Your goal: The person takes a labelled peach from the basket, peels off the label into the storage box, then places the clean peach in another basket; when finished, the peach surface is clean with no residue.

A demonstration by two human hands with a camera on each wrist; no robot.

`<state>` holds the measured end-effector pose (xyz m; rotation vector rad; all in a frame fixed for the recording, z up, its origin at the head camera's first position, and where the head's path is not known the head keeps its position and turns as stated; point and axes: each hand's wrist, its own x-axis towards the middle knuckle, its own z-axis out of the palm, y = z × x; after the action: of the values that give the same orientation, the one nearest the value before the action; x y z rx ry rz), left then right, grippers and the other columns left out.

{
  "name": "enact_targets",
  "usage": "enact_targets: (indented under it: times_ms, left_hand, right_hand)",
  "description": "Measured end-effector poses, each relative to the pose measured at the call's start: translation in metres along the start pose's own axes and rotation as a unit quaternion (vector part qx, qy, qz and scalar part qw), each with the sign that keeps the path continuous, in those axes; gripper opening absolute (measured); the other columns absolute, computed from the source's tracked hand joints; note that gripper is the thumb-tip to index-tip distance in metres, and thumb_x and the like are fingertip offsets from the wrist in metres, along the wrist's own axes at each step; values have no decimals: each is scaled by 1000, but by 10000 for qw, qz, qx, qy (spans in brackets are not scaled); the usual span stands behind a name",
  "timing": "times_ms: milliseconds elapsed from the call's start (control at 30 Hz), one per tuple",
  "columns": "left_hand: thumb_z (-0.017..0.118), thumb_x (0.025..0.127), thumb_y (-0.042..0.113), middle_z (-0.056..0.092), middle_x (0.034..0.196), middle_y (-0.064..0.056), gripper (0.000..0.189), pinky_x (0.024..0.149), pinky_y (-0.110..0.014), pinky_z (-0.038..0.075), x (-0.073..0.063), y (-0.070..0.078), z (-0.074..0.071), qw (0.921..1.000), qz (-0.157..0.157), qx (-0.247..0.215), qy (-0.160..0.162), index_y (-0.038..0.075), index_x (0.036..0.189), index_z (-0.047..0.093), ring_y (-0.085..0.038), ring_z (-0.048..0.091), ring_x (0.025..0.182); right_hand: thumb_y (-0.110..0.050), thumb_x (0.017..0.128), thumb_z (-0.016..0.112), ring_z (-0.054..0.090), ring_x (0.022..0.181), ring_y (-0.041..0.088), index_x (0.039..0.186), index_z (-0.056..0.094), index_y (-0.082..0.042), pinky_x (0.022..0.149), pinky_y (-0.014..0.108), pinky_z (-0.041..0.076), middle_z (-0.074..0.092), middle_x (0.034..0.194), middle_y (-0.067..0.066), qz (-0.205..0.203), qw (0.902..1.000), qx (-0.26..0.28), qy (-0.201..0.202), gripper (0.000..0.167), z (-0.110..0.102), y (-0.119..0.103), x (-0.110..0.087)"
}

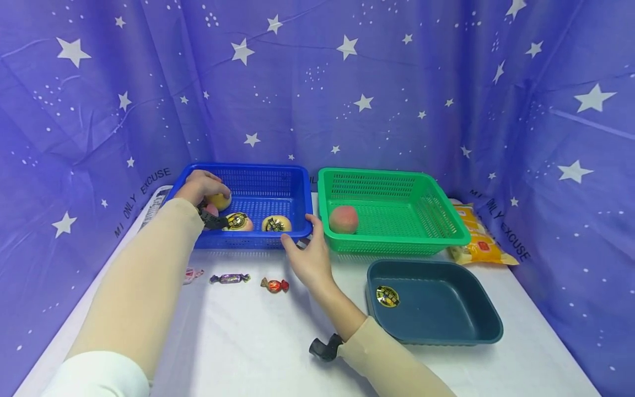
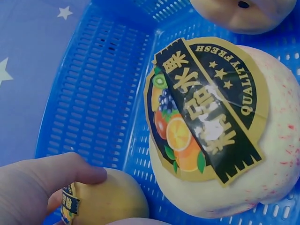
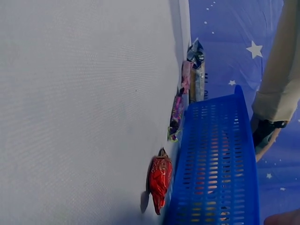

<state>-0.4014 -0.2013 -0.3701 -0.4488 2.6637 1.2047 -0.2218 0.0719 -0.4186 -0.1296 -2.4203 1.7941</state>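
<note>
My left hand (image 1: 197,186) reaches down into the blue basket (image 1: 248,241) and grips a yellowish peach (image 1: 221,200). In the left wrist view its thumb lies over that peach (image 2: 112,199), beside a larger pale peach (image 2: 281,126) with a round black-and-gold sticker (image 2: 206,110). Partly hidden by the left wrist is a pinkish peach (image 1: 212,209). Another stickered peach (image 1: 285,221) sits near the front wall. With its thumb at the front rim and its fingers at the right side, my right hand (image 1: 311,260) holds the basket's near right corner.
To the right stands a green basket (image 1: 392,245) with one pink peach (image 1: 344,219). Nearer is a dark teal tub (image 1: 436,331) with a sticker inside. Wrapped candies, including a red one (image 1: 275,285) and a purple one (image 1: 230,278), lie before the blue basket. A yellow packet (image 1: 481,242) lies far right.
</note>
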Motion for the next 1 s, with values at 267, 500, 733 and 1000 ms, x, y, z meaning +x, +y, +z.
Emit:
enact_targets:
  times_ms: [267,500,733,1000]
  left_hand:
    - [86,93,32,54,158,-25,69,109,-50,62,6,-10,-4,9983,459,-338,-96,6,152,61,-37,61,131]
    - [86,96,27,54,164,-22,71,111,-55,63,2,-1,-2,9878,1328,-777,-225,6,158,58,-41,61,142]
    - [90,93,27,55,164,-16,70,115,-54,61,-14,9,-8,9771,1499,-1394,-578,14,156,61,-36,61,145]
    - [91,93,26,51,167,-17,68,116,-55,59,-36,15,-14,9681,1634,-1762,-715,18,153,62,-37,61,144]
  right_hand:
    - [-28,106,71,59,151,36,167,39,-22,124,53,53,58,163,22,-66,9997,-34,234,69,9,2,5]
    - [-30,105,73,55,154,36,168,38,-21,129,55,47,56,166,19,-40,9989,-209,411,73,8,2,8]
    - [-34,104,75,57,153,37,169,38,-19,129,57,46,59,163,20,-14,9986,-269,445,76,7,0,9]
    - [-39,105,74,61,149,35,167,41,-23,124,56,51,63,159,17,88,9981,-355,500,72,7,-1,9]
